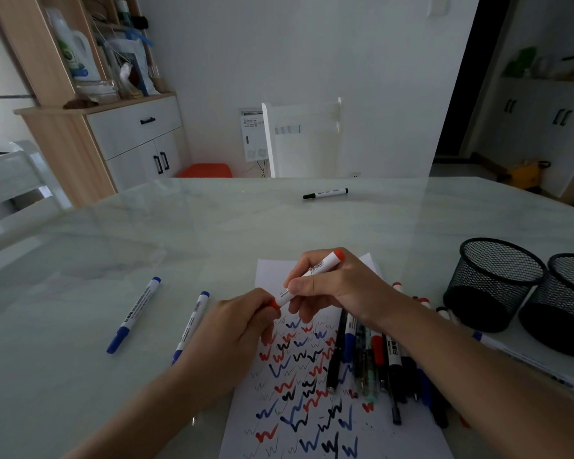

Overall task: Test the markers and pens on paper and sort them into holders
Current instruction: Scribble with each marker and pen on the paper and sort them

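The table point(212, 233) is carrying the scribbled paper point(312, 412). Two mesh holders point(492, 283) are standing at right. Above the paper, the right hand point(340, 291) is gripping the red marker point(307, 278) by its barrel with curled fingers; the left hand point(239, 324) is pinching its cap.

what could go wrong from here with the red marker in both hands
1. The left hand pinches the cap end of the red marker while the right hand grips the barrel; a sudden pop could streak ink on skin or the paper.
2. The right forearm hangs over the pile of pens; a jerk might scatter them across the table.
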